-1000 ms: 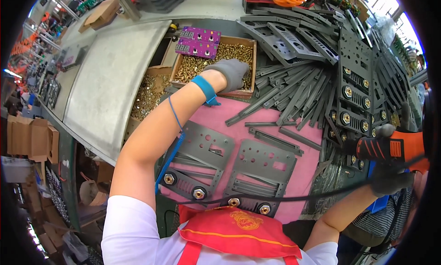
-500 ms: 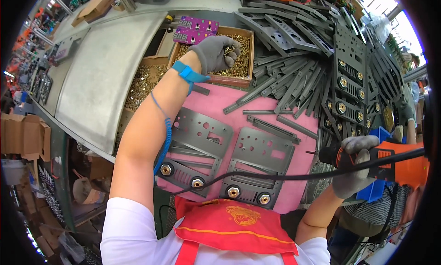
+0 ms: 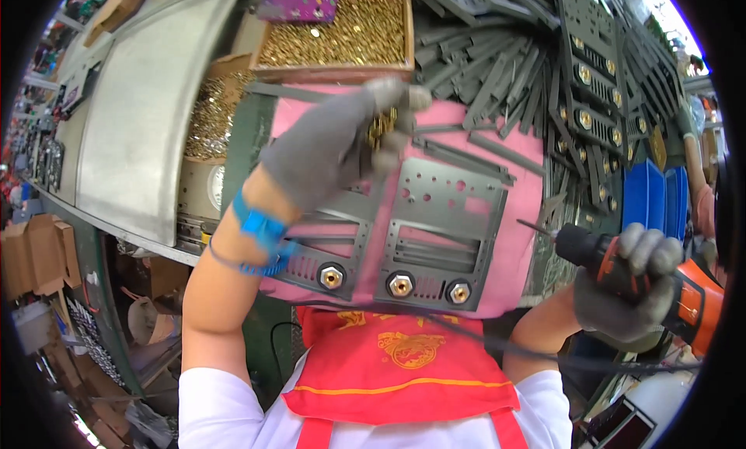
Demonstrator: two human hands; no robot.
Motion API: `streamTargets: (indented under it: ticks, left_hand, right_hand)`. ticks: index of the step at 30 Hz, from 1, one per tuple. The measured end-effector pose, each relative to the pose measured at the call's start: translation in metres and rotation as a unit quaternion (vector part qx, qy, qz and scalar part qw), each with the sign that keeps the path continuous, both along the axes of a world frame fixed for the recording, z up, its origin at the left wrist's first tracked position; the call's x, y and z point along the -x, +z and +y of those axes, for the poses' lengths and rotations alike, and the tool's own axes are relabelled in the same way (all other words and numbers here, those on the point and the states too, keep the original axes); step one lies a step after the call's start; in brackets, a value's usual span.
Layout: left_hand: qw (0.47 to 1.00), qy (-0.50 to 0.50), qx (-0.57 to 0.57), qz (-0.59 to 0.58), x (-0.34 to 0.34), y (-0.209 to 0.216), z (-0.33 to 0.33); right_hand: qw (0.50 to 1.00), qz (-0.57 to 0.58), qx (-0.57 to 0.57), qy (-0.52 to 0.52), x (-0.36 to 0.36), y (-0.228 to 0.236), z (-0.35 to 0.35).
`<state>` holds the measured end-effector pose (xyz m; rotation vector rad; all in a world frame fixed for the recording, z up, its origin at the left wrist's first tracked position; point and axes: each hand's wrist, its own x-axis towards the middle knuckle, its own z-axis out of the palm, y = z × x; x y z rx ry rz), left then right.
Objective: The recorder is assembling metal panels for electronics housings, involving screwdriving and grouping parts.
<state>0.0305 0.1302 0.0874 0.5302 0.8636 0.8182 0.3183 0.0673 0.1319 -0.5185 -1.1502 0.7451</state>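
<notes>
My left hand (image 3: 342,142), in a grey glove, is curled around a small bunch of brass-coloured screws (image 3: 381,129). It hangs over the pink mat (image 3: 519,247), just nearer than the wooden box of screws (image 3: 350,41). Below and right of it lies a grey perforated metal panel (image 3: 447,185) with two brass-centred hex fittings (image 3: 400,285) along its near edge. A second such panel (image 3: 342,223) is partly covered by my left forearm. My right hand (image 3: 633,282), also gloved, grips an orange and black power screwdriver (image 3: 583,245), its bit pointing left over the mat's right edge.
Purple circuit boards (image 3: 299,0) rest on the box's left corner. Loose grey metal strips (image 3: 497,83) and stacked panels (image 3: 590,76) crowd the back right. Blue bins (image 3: 646,196) stand at the right; a bare metal sheet (image 3: 144,122) lies left. A black cable (image 3: 528,348) crosses before me.
My left hand has come out of the screw box toward me, bringing screws over the mat. My right hand has shifted slightly right and down with the power screwdriver. The view has tilted.
</notes>
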Motion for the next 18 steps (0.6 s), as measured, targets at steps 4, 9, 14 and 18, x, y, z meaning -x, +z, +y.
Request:
streamTargets:
  ticks: [4, 9, 14, 18]
  left_hand:
    - [0.987, -0.042, 0.056, -0.143, -0.02, -0.021, -0.076]
    - [0.994, 0.009, 0.072, -0.086, -0.051, -0.025, -0.1]
    - [0.994, -0.037, 0.036, -0.093, -0.057, -0.033, -0.102]
    - [0.992, -0.055, 0.048, -0.104, -0.057, -0.039, -0.107]
  right_hand:
    - [0.981, 0.139, 0.042, 0.127, 0.006, 0.03, -0.02]
    - [0.981, 0.098, -0.058, 0.156, 0.016, 0.036, -0.014]
    - [0.984, 0.079, -0.047, 0.15, 0.028, 0.028, -0.006]
    - [0.986, 0.066, -0.045, 0.148, 0.034, 0.029, -0.01]
